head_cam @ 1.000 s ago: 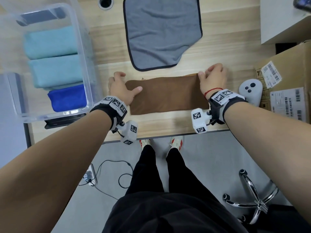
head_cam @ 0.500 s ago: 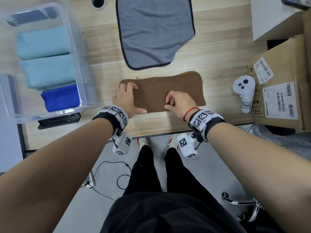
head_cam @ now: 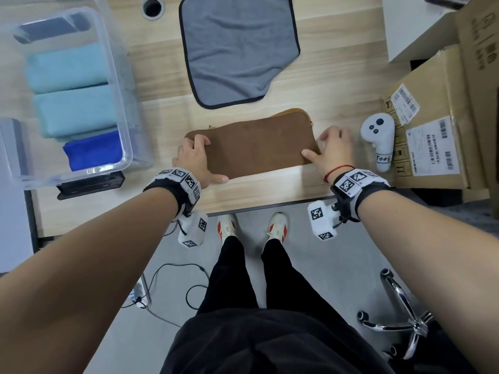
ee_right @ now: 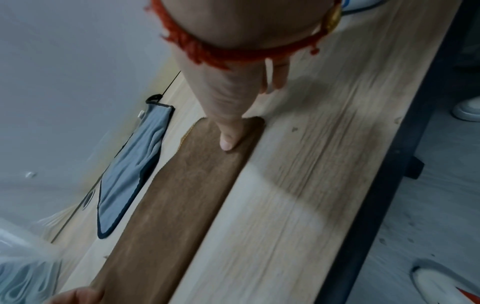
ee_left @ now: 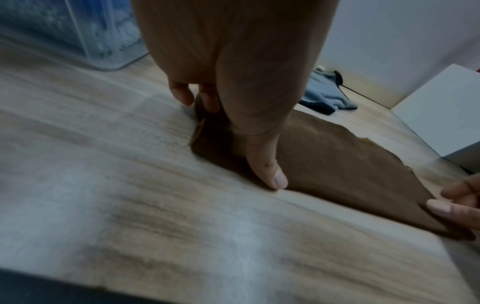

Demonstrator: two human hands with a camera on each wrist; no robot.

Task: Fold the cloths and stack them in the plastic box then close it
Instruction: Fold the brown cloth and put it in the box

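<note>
A brown cloth (head_cam: 253, 143), folded into a long strip, lies near the table's front edge. My left hand (head_cam: 197, 160) rests on its left end, thumb (ee_left: 272, 174) flat along the near edge and fingertips (ee_left: 207, 102) on the far corner. My right hand (head_cam: 321, 145) is at the right end: its thumb (ee_right: 228, 139) presses the cloth and its fingers lie on the table beyond it. A grey cloth (head_cam: 237, 47) is spread flat behind. The clear plastic box (head_cam: 127, 109) at the left holds two light blue folded cloths (head_cam: 73, 90) and a dark blue one (head_cam: 93, 151).
A white controller (head_cam: 379, 141) and a cardboard box (head_cam: 432, 125) sit just right of my right hand. A black device (head_cam: 90, 182) lies under the plastic box's near end. A cable hole (head_cam: 152, 6) is at the back. A chair base (head_cam: 399, 314) stands on the floor.
My right hand slid from the middle of the brown cloth's near edge out to its right end. My left hand stayed on the left end.
</note>
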